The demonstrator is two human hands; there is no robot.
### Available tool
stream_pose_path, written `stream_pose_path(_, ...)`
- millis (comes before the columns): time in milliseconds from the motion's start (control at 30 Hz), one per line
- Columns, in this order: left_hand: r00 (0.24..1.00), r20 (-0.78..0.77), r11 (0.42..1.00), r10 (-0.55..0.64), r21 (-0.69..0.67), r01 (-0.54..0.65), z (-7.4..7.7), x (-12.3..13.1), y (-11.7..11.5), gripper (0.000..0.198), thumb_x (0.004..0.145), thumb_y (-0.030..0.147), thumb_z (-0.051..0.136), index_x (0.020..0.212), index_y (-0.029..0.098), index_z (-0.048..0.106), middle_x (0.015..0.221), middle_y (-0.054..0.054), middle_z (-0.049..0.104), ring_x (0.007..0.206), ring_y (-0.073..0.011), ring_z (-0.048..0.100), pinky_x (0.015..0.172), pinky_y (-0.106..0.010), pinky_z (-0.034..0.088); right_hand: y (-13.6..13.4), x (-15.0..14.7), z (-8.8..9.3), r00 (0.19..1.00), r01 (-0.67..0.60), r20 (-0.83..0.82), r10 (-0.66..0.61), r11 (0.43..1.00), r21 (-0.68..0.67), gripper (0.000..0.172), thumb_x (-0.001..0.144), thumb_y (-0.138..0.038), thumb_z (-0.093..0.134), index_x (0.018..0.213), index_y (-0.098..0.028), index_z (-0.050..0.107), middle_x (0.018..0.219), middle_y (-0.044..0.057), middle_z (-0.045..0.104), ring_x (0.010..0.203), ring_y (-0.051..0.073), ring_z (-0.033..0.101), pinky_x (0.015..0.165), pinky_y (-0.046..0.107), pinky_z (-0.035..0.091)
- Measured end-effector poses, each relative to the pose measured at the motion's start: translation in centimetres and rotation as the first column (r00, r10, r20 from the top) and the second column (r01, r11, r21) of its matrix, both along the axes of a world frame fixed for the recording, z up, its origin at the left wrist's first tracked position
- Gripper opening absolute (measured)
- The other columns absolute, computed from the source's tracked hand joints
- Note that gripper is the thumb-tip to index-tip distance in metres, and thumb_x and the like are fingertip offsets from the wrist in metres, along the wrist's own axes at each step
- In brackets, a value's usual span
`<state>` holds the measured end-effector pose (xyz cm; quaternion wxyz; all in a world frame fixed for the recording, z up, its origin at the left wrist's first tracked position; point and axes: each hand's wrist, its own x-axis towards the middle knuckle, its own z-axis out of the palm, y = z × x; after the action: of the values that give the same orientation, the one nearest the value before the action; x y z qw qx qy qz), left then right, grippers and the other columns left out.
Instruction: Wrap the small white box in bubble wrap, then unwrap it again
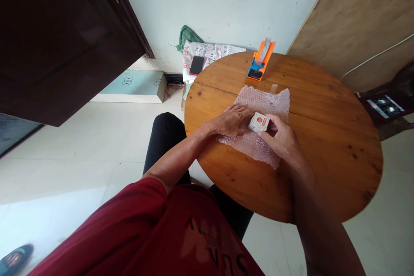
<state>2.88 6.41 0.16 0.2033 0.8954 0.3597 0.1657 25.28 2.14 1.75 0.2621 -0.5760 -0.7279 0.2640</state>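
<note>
A small printed white box (259, 122) with a red emblem rests on a sheet of bubble wrap (255, 150), which lies on the round wooden table (336, 138). My right hand (283, 138) grips the box from its right side, thumb near the front edge and fingers behind. To the left of the box, my left hand (233, 120) lies flat on the bubble wrap with its fingers stretched out. Its fingertips point toward the back of the sheet.
An orange and blue tape dispenser (261, 60) stands at the table's far edge. A strip of tape (274, 89) lies behind the bubble wrap. Beyond the table, a phone (196, 65) lies on a printed white sack (223, 50). A long pale-blue box (132, 86) sits by the wall.
</note>
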Motion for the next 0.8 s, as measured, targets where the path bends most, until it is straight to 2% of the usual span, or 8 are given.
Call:
stream_pose_path(200, 1.000, -0.006, 1.000, 0.006, -0.007, -0.006, 0.4, 0.0, -0.2, 0.075, 0.080, 0.025, 0.064, 0.149, 0.018, 0.037, 0.150, -0.015, 0.050, 0.146, -0.0307, 0.039, 0.124, -0.049, 0.024, 0.1, 0.2, -0.3, 1.000, -0.008, 0.018, 0.008, 1.000, 0.010, 0.049, 0.078, -0.030, 0.067, 0.127, -0.027, 0.059, 0.111, 0.007, 0.074, 0.096, 0.028, 0.072, 0.088, 0.049, 0.059)
stream_pose_path(467, 0.999, -0.035, 1.000, 0.013, 0.006, -0.013, 0.5, 0.0, -0.2, 0.076, 0.079, 0.027, 0.068, 0.148, 0.013, 0.039, 0.152, -0.018, 0.048, 0.147, -0.0311, 0.038, 0.125, -0.047, 0.024, 0.1, 0.1, -0.2, 1.000, -0.014, 0.023, 0.014, 1.000, 0.008, 0.050, 0.078, -0.029, 0.066, 0.128, -0.025, 0.059, 0.115, 0.009, 0.073, 0.100, 0.029, 0.071, 0.092, 0.050, 0.057)
stream_pose_path(800, 0.999, -0.041, 1.000, 0.005, -0.003, -0.005, 0.4, 0.1, 0.0, 0.080, 0.076, 0.023, 0.066, 0.150, 0.014, 0.036, 0.154, -0.018, 0.046, 0.148, -0.0304, 0.037, 0.125, -0.047, 0.023, 0.5, 0.7, -1.2, 0.999, -0.018, 0.036, 0.017, 1.000, 0.023, 0.058, 0.080, -0.030, 0.066, 0.137, -0.025, 0.054, 0.119, 0.010, 0.073, 0.102, 0.030, 0.072, 0.092, 0.051, 0.058)
